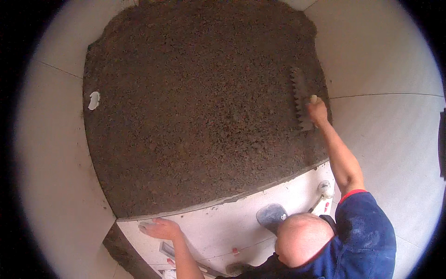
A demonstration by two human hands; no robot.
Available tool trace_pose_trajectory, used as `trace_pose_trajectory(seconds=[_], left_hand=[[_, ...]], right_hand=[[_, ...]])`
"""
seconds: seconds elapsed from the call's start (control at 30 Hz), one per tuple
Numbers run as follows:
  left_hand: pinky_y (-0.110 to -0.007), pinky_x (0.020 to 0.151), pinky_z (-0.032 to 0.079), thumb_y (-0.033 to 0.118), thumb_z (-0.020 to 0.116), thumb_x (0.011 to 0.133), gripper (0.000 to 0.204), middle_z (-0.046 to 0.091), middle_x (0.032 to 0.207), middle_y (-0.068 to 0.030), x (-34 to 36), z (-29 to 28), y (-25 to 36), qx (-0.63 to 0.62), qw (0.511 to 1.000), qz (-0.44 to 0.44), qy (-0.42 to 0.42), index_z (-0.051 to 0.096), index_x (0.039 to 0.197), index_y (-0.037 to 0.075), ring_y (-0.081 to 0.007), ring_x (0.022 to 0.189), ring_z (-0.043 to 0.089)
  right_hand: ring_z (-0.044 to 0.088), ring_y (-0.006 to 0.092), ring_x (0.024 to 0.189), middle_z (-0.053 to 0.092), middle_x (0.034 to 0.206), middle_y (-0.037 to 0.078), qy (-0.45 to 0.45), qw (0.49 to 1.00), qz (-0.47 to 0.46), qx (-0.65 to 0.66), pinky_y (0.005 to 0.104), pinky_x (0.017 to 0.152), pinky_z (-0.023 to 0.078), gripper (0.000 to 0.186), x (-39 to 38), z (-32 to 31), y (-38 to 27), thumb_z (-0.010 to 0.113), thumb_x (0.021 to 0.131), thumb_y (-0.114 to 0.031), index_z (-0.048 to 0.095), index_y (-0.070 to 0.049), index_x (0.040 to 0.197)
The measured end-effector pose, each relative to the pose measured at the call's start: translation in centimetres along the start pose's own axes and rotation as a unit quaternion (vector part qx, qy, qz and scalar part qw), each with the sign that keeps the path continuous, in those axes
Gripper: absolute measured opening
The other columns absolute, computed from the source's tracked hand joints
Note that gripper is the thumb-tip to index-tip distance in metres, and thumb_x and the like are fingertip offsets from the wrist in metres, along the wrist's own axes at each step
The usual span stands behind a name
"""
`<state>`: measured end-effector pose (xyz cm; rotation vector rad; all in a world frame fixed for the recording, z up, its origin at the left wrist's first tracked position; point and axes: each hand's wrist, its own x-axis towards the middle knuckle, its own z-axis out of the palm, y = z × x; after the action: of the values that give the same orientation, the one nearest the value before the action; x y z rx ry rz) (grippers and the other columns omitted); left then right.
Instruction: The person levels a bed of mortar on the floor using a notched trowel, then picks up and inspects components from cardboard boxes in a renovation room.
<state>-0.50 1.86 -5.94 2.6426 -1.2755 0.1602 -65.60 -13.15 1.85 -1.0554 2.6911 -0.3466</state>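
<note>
My right hand (317, 112) is closed round the pale handle of a notched trowel (301, 100). Its long toothed edge faces left, and the blade lies against the dark, grainy mortar bed (200, 102) near the right wall. My left hand (160, 229) rests with its fingers stretched out on the pale floor tile (223, 228), just short of the mortar's near edge, holding nothing. A small white curved piece (94, 100) sits in the mortar at the far left.
Large pale tiles (381, 60) surround the mortar at left and right. Red tile clips (235, 251) stand on the near tile joint. A grey, round-headed tool (325, 188) lies at the right, and a grey rectangular frame (167, 249) is beside my left forearm.
</note>
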Motion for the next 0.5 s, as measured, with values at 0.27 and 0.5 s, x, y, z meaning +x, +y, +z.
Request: trace_pose_trajectory(seconds=[0.27,0.5], left_hand=[[-0.054,0.117,0.024,0.041,0.029,0.105,0.068,0.029,0.151,-0.0345,-0.2,0.2,-1.0,0.013,1.000,0.005,0.003,0.032,0.144,-0.015,-0.0465,0.141,0.029],[-0.053,0.117,0.024,0.028,0.037,0.104,0.059,0.030,0.152,-0.0330,0.2,-1.1,0.7,0.020,1.000,-0.005,-0.001,0.031,0.144,-0.014,-0.0457,0.142,0.029]], right_hand=[[0.066,0.0455,0.087,0.069,0.091,0.023,-0.274,0.934,-0.226,-0.044,0.0555,0.075,0.053,0.028,-17.1,4.4,-14.7,0.065,0.082,-0.019,0.057,-0.007,0.106],[0.065,0.0439,0.087,0.068,0.093,0.020,-0.396,0.831,-0.387,0.056,0.0558,0.074,0.051,0.031,-17.3,0.8,-11.1,0.068,0.078,-0.020,0.056,-0.010,0.105]])
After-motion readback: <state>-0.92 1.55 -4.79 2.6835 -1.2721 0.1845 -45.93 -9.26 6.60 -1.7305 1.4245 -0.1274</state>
